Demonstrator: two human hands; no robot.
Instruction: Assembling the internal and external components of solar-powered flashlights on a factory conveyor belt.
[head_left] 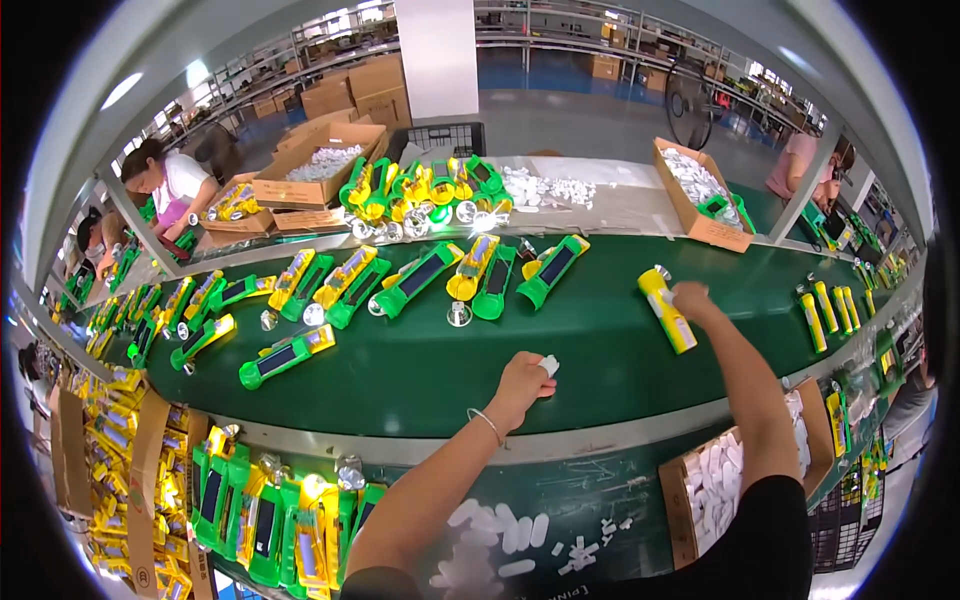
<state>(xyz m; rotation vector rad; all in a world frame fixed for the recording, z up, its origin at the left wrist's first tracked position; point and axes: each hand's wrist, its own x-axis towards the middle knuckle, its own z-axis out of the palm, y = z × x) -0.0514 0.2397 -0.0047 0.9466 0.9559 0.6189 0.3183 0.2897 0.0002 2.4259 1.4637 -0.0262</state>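
My left hand (520, 388) is over the near half of the green conveyor belt (610, 385), its fingers closed on a small white plastic piece (548, 366). Farther right, my right hand (692, 302) has its fingers closed at the upper side of a yellow flashlight (668, 312) with a silvery lamp head. That flashlight lies tilted on or just over the belt; I cannot tell which. Left of my hands, several green-and-yellow flashlights with dark panels (420, 280) lie on the belt, some with their halves apart and lamps hanging loose.
Loose white pieces (515, 530) lie on the near ledge, beside a carton of white parts (675, 500). Green housings (265, 525) and a carton of yellow parts (150, 440) stand near left. Across the belt are a flashlight pile (425, 195), a carton (715, 232) and co-workers at both sides.
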